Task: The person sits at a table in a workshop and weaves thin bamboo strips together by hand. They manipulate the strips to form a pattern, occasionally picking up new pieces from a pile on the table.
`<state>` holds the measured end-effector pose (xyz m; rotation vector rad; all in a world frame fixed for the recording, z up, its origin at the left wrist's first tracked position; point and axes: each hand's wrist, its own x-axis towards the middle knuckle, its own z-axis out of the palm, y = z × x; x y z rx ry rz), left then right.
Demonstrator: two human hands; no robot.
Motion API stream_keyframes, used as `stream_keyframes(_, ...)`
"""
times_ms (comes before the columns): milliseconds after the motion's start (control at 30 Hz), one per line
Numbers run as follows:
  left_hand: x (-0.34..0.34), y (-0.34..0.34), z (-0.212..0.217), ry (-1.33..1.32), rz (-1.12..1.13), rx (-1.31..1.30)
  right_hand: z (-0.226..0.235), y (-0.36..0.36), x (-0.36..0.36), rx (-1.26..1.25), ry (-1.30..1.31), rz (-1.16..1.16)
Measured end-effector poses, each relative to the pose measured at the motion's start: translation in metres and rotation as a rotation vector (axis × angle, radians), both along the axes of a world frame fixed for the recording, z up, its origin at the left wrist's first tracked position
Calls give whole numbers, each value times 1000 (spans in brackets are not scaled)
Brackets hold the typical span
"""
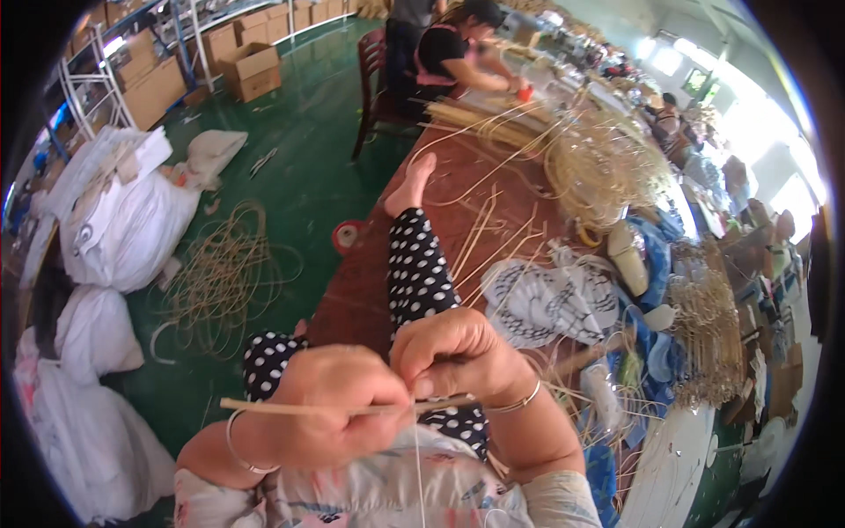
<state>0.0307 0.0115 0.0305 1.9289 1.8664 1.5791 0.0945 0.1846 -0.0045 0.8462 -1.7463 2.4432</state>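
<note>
Fingers of my left hand and right hand pinch one rattan strip lying crosswise, left to right; a thin strand hangs between them.

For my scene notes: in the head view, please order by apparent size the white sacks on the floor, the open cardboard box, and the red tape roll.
1. White sacks, largest.
2. Open cardboard box; it lies farther off, so its real size is unsure.
3. Red tape roll, smallest.

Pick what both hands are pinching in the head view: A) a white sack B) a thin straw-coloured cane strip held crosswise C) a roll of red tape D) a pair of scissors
B: the left hand and right hand both grip a thin cane strip running crosswise between them, close to the person's chest.
</note>
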Motion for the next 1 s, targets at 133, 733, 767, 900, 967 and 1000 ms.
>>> stream_keyframes(133, 0, -3, -3, -185, 39, -62, -22, -6, -6, -144, -168, 111)
stream_keyframes(733, -2, -4, -1, 110, 198, 101, -1, -49, 36, 287, -26, -769)
stream_keyframes(767, -2, -4, -2, 124, 203, 99, -4, -52, 32, 249, 15, -761)
stream_keyframes(900, 1, -8, -6, 161, 232, 100, -1, -49, 38, 262, 104, -760)
stream_keyframes(967, 3, -9, -9, 181, 233, 80, 6, -51, 41, 317, 196, -811)
stream_keyframes(1000, 4, -9, -9, 157, 210, 64, 11, -51, 43, 369, 205, -806)
